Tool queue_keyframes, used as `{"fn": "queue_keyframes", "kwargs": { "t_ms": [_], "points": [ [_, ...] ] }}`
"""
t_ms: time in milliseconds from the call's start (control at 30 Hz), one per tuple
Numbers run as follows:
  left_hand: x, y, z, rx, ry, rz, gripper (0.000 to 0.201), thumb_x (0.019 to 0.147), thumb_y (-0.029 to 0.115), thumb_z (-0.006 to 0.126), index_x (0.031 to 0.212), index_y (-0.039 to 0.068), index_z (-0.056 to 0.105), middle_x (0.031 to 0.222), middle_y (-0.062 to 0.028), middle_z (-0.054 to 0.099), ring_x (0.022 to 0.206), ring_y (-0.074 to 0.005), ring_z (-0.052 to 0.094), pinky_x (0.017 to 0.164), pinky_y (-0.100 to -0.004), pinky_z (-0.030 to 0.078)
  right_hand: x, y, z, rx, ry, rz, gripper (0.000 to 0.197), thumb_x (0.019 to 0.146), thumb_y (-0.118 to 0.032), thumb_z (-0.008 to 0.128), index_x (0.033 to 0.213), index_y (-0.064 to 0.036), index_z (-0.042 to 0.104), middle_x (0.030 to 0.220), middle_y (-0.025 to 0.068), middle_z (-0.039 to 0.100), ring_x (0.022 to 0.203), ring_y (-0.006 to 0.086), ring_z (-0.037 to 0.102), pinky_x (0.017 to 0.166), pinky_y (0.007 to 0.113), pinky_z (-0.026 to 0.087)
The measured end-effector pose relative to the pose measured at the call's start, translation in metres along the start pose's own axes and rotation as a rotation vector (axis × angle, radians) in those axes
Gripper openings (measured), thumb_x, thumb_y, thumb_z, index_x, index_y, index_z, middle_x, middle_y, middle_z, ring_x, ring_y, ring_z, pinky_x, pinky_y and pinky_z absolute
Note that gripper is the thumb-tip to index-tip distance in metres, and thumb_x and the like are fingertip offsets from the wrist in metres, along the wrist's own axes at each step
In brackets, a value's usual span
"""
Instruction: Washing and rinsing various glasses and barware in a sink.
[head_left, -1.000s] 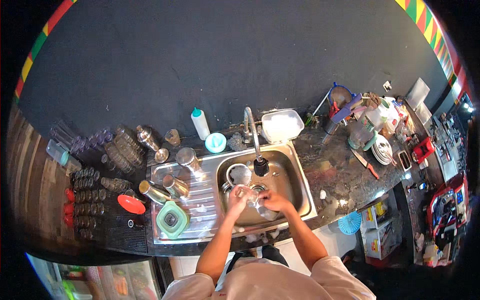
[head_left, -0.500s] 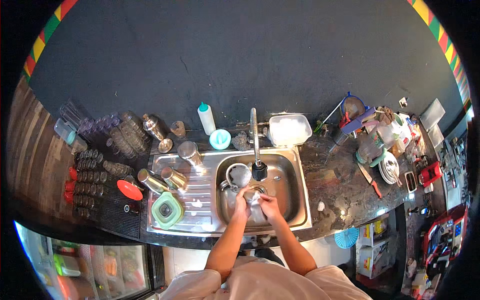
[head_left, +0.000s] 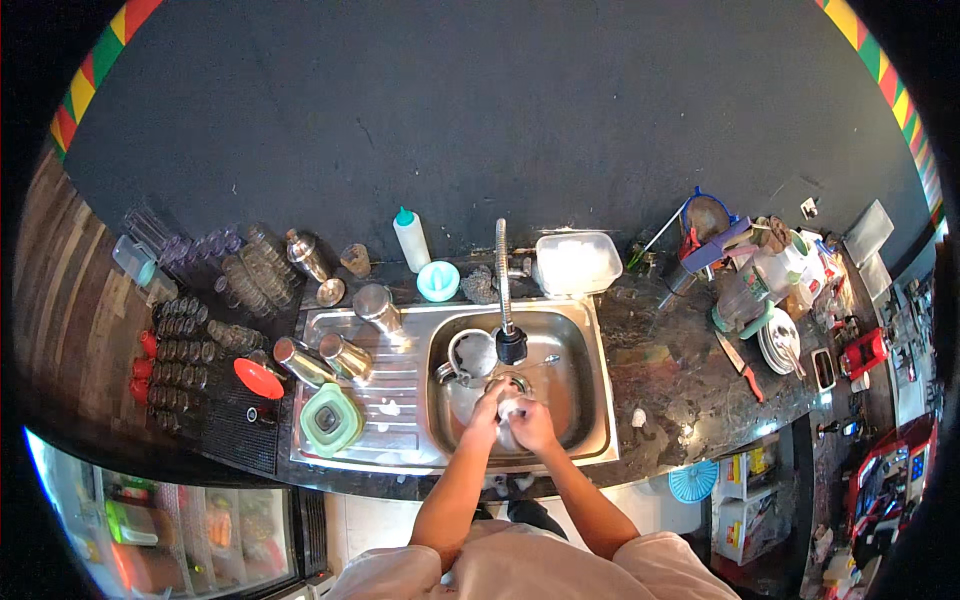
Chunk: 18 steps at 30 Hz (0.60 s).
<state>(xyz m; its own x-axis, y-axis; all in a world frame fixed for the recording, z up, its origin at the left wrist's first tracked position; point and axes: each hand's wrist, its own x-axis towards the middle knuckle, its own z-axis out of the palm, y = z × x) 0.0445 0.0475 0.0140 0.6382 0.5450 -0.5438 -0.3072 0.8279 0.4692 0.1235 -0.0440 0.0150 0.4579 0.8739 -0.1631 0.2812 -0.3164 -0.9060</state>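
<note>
Over the steel sink (head_left: 590, 400), my left hand (head_left: 486, 412) and my right hand (head_left: 532, 424) are close together with fingers closed around a small white, foamy-looking thing (head_left: 511, 407). Fingers cover most of it, so its kind does not show. Just beyond my left hand, a metal pitcher (head_left: 472, 352) with a side handle stands in the basin, with pale suds inside. Above the basin hangs the black head of a flexible faucet (head_left: 511, 346). A small spoon (head_left: 551, 358) lies on the basin's far right.
On the drainboard (head_left: 400, 425) stand metal cups (head_left: 346, 356) and a green square container (head_left: 331, 420). Rows of glasses (head_left: 182, 355) fill the left counter. Behind the sink are a squeeze bottle (head_left: 411, 240) and a clear tub (head_left: 578, 262). A knife (head_left: 740, 366) and stacked plates (head_left: 778, 342) lie right.
My hands have come closer together, and the right hand has shifted slightly left and toward me. The whole view has shifted a little; the pitcher stays in the basin.
</note>
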Motion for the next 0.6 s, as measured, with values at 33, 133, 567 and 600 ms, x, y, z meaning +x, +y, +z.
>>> {"fn": "queue_keyframes", "kwargs": {
  "t_ms": [33, 133, 567, 600],
  "points": [
    [0.001, -0.001, -0.002, 0.032, -0.034, 0.022, 0.025, 0.078, 0.025, 0.062, 0.090, 0.006, 0.051, 0.091, -0.0087, 0.058, 0.085, -0.0241, 0.058, 0.079, -0.0334, 0.047, -0.002, -0.002, 0.000, -0.397, 0.050, -0.178, 0.015, 0.083, -0.005, 0.049, 0.089, -0.0014, 0.063, 0.085, 0.0074, 0.066, 0.068, 0.0195, 0.063, 0.064, 0.033, 0.051],
    [0.004, -0.003, -0.012, -0.210, -0.295, 0.149, 0.028, 0.075, 0.025, 0.065, 0.090, 0.005, 0.053, 0.090, -0.0094, 0.058, 0.086, -0.0240, 0.058, 0.077, -0.0335, 0.048, 0.001, -0.014, 0.001, 1.051, -0.126, 0.290, 0.012, 0.078, -0.010, 0.054, 0.082, -0.0017, 0.062, 0.078, 0.0155, 0.064, 0.067, 0.0235, 0.063, 0.066, 0.038, 0.050],
    [-0.010, 0.024, -0.025, -0.088, -0.291, 0.007, 0.033, 0.077, 0.015, 0.057, 0.107, 0.001, 0.055, 0.097, -0.0128, 0.060, 0.085, -0.0249, 0.061, 0.079, -0.0359, 0.049, -0.005, -0.017, 0.021, 1.531, -0.120, 0.441, 0.017, 0.081, -0.005, 0.053, 0.094, -0.0044, 0.063, 0.085, 0.0037, 0.064, 0.070, 0.0141, 0.061, 0.065, 0.029, 0.050],
    [-0.006, 0.027, -0.018, 0.142, -0.084, 0.031, 0.025, 0.079, 0.016, 0.059, 0.101, 0.004, 0.059, 0.095, -0.0107, 0.061, 0.083, -0.0195, 0.061, 0.075, -0.0300, 0.050, -0.004, -0.015, 0.022, 0.911, -0.017, 0.310, 0.016, 0.080, -0.007, 0.056, 0.093, -0.0050, 0.064, 0.083, 0.0039, 0.064, 0.066, 0.0166, 0.062, 0.063, 0.031, 0.051]
  ]
}}
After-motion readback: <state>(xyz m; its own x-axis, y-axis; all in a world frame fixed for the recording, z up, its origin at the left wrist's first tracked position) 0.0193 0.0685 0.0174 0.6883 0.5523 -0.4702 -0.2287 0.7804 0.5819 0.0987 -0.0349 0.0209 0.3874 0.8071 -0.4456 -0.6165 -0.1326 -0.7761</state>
